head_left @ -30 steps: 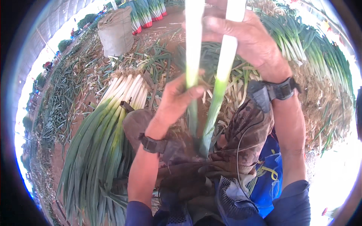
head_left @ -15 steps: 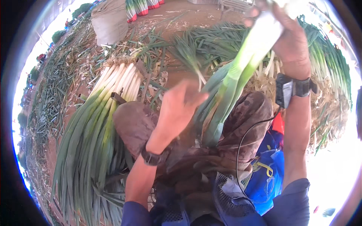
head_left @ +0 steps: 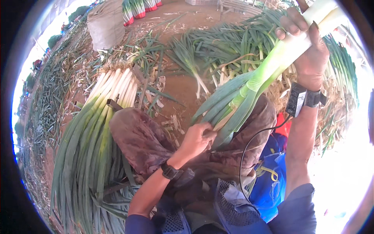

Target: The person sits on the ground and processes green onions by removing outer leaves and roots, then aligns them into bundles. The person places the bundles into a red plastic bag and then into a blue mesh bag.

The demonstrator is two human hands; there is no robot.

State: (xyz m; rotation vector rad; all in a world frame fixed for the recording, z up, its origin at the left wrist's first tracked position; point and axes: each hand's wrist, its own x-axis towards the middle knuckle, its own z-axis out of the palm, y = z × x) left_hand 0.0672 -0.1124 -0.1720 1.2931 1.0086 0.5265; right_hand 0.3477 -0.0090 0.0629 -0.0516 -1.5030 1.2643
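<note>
Two thick green onions (head_left: 272, 64) slant across the space above my lap, white shanks up at the right and green leaves pointing down to the left. My right hand (head_left: 306, 48) grips their white part, raised at the upper right. At the lower leaves, my left hand (head_left: 198, 138) is closed, its fingers curled on a leaf edge beside a dry, yellowish leaf (head_left: 226, 119). A large bundle of green onions (head_left: 87, 128) lies to my left, roots away from me, leaves hanging toward me over a metal frame (head_left: 113, 104).
More green onions (head_left: 233, 43) lie heaped ahead, with others (head_left: 343, 70) at the right. A beige sack (head_left: 105, 27) and red-wrapped bundles (head_left: 140, 9) stand farther off. Leaf scraps (head_left: 62, 93) cover the ground at left. A blue bag (head_left: 269, 175) and a black cable (head_left: 249, 146) are beside my right thigh.
My left hand has moved down and right, from free in the air to the lower leaves. My right hand has shifted slightly right and down with the green onions.
</note>
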